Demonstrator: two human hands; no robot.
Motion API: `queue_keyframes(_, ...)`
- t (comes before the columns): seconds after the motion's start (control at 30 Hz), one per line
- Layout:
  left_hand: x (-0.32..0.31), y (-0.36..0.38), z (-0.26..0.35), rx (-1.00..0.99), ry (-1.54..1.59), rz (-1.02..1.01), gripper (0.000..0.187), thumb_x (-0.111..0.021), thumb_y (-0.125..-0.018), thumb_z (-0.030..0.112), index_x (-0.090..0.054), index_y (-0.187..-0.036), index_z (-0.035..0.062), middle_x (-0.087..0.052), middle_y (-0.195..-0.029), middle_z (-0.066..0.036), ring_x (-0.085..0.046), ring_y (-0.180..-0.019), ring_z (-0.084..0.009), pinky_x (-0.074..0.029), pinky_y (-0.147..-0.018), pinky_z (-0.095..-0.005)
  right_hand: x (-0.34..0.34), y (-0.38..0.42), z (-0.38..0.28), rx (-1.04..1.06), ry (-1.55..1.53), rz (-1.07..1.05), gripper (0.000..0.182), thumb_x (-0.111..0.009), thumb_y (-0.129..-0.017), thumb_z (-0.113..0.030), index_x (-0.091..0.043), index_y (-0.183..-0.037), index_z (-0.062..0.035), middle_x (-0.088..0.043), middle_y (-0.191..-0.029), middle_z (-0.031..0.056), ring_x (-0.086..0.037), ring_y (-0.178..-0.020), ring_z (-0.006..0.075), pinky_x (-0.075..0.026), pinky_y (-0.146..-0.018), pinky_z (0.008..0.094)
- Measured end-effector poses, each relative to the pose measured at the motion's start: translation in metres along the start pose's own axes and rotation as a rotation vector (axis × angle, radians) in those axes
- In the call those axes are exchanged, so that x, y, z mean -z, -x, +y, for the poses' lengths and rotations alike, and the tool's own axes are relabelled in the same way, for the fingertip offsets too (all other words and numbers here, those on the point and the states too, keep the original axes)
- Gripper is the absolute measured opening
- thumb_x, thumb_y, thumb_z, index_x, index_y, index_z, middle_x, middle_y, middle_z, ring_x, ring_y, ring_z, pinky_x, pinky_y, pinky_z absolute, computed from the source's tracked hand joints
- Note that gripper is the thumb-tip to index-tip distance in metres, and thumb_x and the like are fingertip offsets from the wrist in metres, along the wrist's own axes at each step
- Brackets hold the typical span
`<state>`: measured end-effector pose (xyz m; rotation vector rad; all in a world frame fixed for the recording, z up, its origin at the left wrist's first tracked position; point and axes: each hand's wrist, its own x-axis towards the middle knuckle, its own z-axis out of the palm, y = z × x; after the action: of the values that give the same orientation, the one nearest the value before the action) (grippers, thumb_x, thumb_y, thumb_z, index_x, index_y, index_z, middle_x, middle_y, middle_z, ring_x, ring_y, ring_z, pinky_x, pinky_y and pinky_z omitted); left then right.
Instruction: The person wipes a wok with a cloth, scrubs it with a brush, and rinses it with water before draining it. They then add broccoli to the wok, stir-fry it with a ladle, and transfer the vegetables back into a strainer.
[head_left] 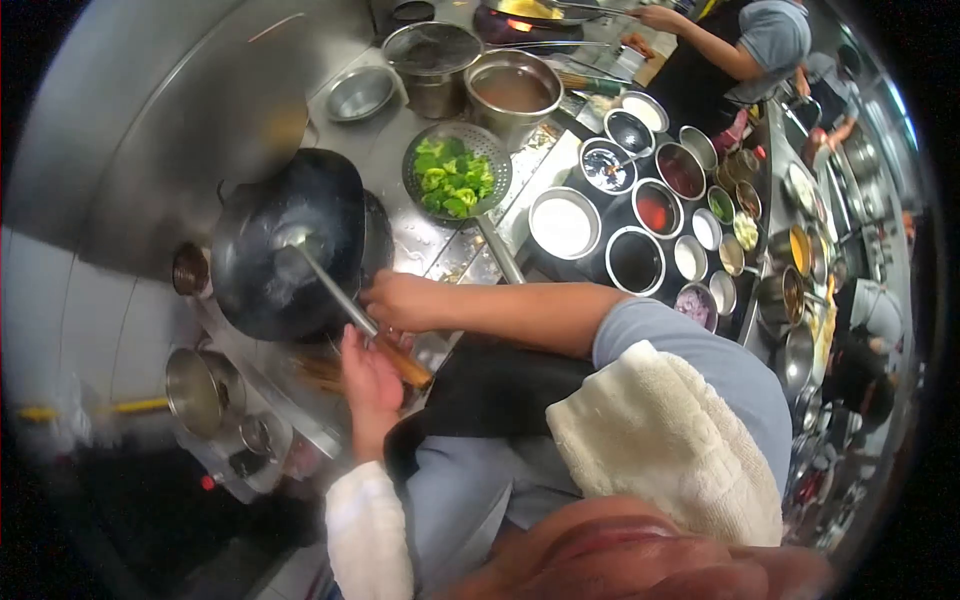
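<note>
A long-shafted ladle (330,278) with a wooden handle slants into a dark wok (245,270), its head low in the bowl. Steam or wet sheen blurs the wok's inside. My right hand (405,302) reaches in from the right, its fingers closed at the upper shaft. My left hand (370,378) lies against the wooden end from below, palm up and fingers stretched out. White towelling (368,530) covers my left forearm. Behind my right arm rests a perforated strainer (408,185) full of green broccoli (450,178).
Steel pots (515,95) and a metal bowl (360,95) stand behind the strainer. Many seasoning containers (563,222) fill the right side. Another person (740,50) works at a flaming wok at the back. A pot (203,390) sits front left.
</note>
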<state>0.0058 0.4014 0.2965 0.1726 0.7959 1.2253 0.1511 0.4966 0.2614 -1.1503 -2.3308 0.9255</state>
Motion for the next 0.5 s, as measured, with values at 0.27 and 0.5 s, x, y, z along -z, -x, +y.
queue_keyframes(0.27,0.037,0.017,0.029,0.132,-0.099,0.216,0.020,-0.056,-0.096,0.019,-0.057,-0.116,0.0142,-0.047,-0.073,0.003,-0.046,-0.061,-0.0102,-0.041,-0.055,-0.0293,0.018,0.113,0.084,-0.924,0.132,0.165,0.042,-0.064,-0.082,-0.024,-0.059,-0.112,0.0044,-0.057,-0.116,0.0261,-0.061,-0.104,0.0409,-0.052,-0.088,0.0484)
queue_keyframes(0.5,0.048,0.010,0.041,0.010,-0.218,0.308,0.025,-0.058,-0.095,0.025,-0.060,-0.118,0.0138,-0.044,-0.072,0.005,-0.040,-0.058,-0.0071,-0.036,-0.051,-0.0261,0.014,0.115,0.101,-0.884,0.335,0.156,0.042,-0.062,-0.082,-0.021,-0.057,-0.116,0.0032,-0.053,-0.115,0.0228,-0.056,-0.108,0.0391,-0.051,-0.088,0.0483)
